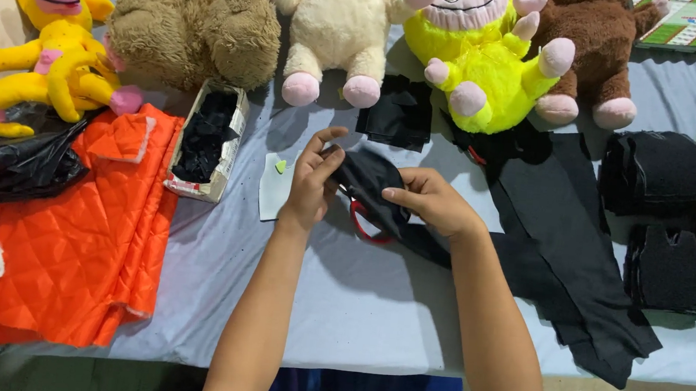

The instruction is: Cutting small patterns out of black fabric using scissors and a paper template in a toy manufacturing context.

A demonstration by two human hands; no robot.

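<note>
Mid-table on the grey cloth-covered table, the left hand and right hand each pinch a small floppy black fabric piece, dark and matte. Red-handled scissors lie just beneath; a fingertip could likely catch the blades, or the limp fabric slip free.

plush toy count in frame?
5, along the table's far edge: yellow long-limbed plush far left, tan bear, cream plush, neon-yellow plush, brown plush. More may sit beyond the frame.
</note>
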